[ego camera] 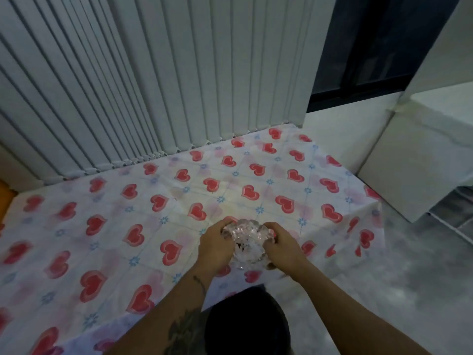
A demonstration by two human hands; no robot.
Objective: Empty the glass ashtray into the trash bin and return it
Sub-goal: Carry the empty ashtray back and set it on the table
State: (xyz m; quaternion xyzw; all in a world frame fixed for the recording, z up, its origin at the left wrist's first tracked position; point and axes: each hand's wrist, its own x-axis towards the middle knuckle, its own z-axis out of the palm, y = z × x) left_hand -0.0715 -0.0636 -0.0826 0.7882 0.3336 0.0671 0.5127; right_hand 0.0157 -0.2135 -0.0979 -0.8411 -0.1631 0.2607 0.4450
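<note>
The clear cut-glass ashtray (246, 242) is held between both my hands over the near right part of the table (158, 190), which is covered by a white cloth with red hearts. My left hand (216, 245) grips its left side and my right hand (280, 248) grips its right side. Dark specks show inside the glass. I cannot tell whether the ashtray rests on the cloth or hangs just above it. No trash bin is in view.
White vertical blinds (163, 80) hang behind the table. A dark window (363, 47) is at the upper right. A white cabinet (409, 160) stands to the right on grey floor (384, 290). My dark clothing (247, 321) fills the bottom centre.
</note>
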